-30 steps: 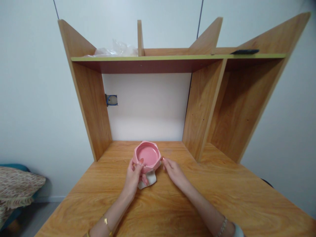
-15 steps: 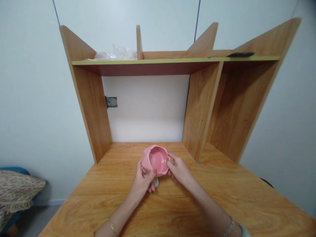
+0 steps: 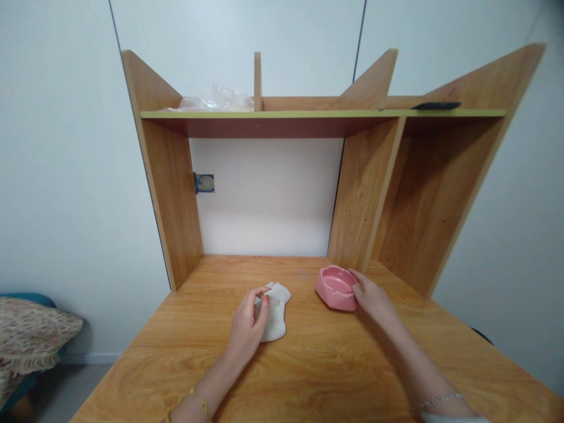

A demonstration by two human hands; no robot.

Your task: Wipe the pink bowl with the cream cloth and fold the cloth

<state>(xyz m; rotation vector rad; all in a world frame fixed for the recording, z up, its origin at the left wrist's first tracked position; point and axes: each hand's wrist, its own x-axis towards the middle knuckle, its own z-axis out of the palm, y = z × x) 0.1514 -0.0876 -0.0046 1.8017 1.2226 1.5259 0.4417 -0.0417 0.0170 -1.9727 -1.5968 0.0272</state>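
In the head view my right hand (image 3: 371,298) grips the right rim of a pink faceted ashtray (image 3: 337,289). Its thumb is at the rim and its fingers reach round the far side. The ashtray is upright, slightly tilted, over the right part of the desk; whether its base touches the wood I cannot tell. My left hand (image 3: 249,322) is curled around the left edge of a white cloth (image 3: 277,314), thumb and forefinger close together. The crumpled cloth hangs or lies just right of those fingers, low over the desk.
The wooden desk (image 3: 317,376) has a shelf unit (image 3: 308,114) at its back with upright dividers. A clear plastic bag (image 3: 215,100) and a flat black object (image 3: 436,106) lie on the shelf. An open wall socket box (image 3: 205,183) is behind. A patterned cushion (image 3: 35,332) is at left.
The ashtray, held by both hands before, has moved right with my right hand alone. My left hand has let go of it, and the white cloth now shows spread out beside that hand.
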